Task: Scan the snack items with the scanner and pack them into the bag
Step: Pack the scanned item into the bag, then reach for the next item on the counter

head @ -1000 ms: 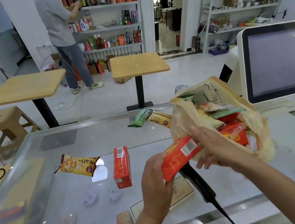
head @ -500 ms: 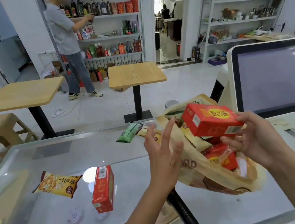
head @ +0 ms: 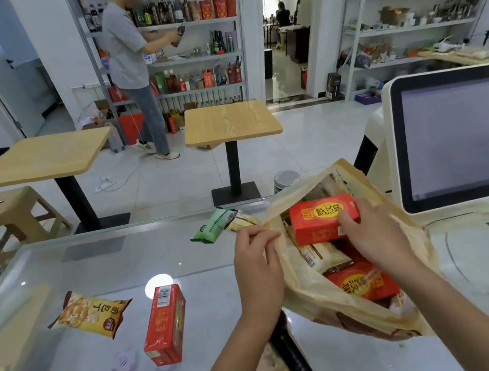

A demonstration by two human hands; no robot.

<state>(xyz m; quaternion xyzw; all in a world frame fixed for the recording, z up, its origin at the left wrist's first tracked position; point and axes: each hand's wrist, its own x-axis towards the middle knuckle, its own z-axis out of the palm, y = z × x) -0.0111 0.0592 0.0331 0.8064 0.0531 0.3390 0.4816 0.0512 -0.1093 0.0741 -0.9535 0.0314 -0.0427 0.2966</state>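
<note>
Red rectangular box (head: 319,221) in crinkly bag (head: 317,298)

Upper red box (head: 321,219) in bag (head: 316,302): yellow oval with dark Chinese characters, upside down to me. I cannot read them with certainty.
Lower red box (head: 368,286) in bag: Chinese characters on yellow patch, partly covered, unread.
Counter red box (head: 165,325): white barcode (head: 164,295) on far end, digits too small. Side print blurred.
Yellow pack (head: 92,313): three large dark Chinese characters, inverted. I make out 面包丁, tentative.
Pale pack (head: 321,256) in bag: barcode strip, digits illegible.
Green pack (head: 211,228): print too small.
</note>
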